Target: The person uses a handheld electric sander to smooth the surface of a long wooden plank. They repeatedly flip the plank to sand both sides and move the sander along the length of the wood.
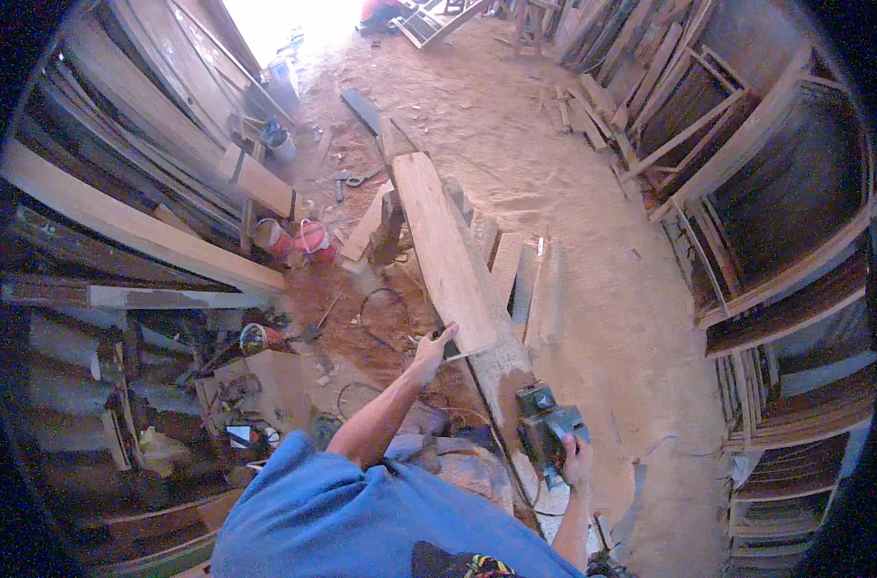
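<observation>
Our left fingers (448, 333) hold the laid board (448, 250), right fingers (570, 444) grip the planer (544, 421) at five o'clock; planing seems unfinished.

Your count was two hands (577, 460), one power tool (548, 424)
Around you were three reddish buckets (314, 241), one bluish bucket (280, 144) and at least three short boards (506, 265)
</observation>
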Motion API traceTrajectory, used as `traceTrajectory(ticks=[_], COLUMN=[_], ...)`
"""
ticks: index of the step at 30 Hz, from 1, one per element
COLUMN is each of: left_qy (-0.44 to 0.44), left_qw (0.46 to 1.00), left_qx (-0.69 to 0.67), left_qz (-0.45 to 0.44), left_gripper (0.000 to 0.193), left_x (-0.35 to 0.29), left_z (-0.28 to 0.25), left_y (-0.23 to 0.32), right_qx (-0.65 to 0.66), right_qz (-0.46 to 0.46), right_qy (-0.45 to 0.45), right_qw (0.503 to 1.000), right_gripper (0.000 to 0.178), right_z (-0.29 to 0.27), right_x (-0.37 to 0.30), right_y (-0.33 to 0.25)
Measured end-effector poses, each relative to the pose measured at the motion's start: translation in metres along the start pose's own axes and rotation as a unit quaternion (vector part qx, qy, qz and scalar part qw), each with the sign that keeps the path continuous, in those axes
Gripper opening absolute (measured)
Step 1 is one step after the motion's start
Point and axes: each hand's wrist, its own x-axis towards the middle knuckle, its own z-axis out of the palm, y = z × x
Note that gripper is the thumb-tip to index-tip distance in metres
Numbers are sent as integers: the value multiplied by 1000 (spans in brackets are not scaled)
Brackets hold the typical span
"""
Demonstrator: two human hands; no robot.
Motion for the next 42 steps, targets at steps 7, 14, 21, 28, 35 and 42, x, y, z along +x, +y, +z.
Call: traceTrajectory(ticks=[7, 14, 21, 28, 35, 42], left_qy=[-30, -70, -26, -40, 21, 9], left_qw=[996, 987, 966, 977, 983, 983], left_qx=[-87, -135, -225, -203, -165, -179], left_qz=[-17, -50, -125, -46, -74, -46], left_gripper=[61, 56, 57, 86, 84, 76], left_x=[-46, -86, -98, -94, -109, -108], left_z=[-28, -32, -46, -62, -45, -39], left_y=[6, 2, -24, -54, -7, -16], right_qx=[18, 90, 261, 95, 69, -1], right_qz=[70, 117, 106, -18, 43, -35], right_qy=[-72, -5, -54, 118, 33, 160], right_qw=[995, 989, 958, 988, 996, 986], right_gripper=[54, 67, 46, 47, 46, 52], right_z=[0, 15, 8, 23, 5, 18], right_x=[-5, -4, -14, -24, -27, -35], right_y=[-28, 47, 74, -10, 65, 97])
